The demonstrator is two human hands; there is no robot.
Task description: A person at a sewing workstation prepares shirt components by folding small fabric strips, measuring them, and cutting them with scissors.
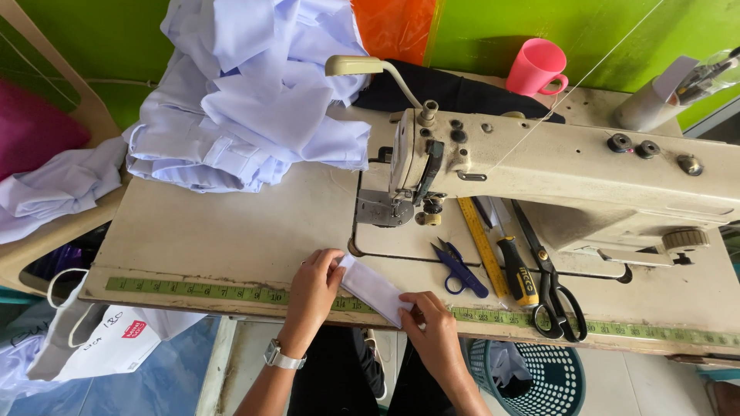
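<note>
A narrow strip of pale lilac fabric (371,286) lies slanted at the near edge of the sewing table (231,231), over a green measuring tape (193,290) fixed along that edge. My left hand (312,296), with a wristwatch, presses down on the strip's upper left end. My right hand (433,327) pinches its lower right end. A cream industrial sewing machine (570,177) stands behind, its needle and presser foot (397,208) just beyond the strip.
Blue thread snips (460,271), a yellow ruler (483,246), a yellow-and-black screwdriver (515,270) and black scissors (553,289) lie to the right of my hands. A heap of lilac garments (254,100) sits at back left. A pink cup (536,68) stands behind the machine. A teal basket (539,377) is on the floor.
</note>
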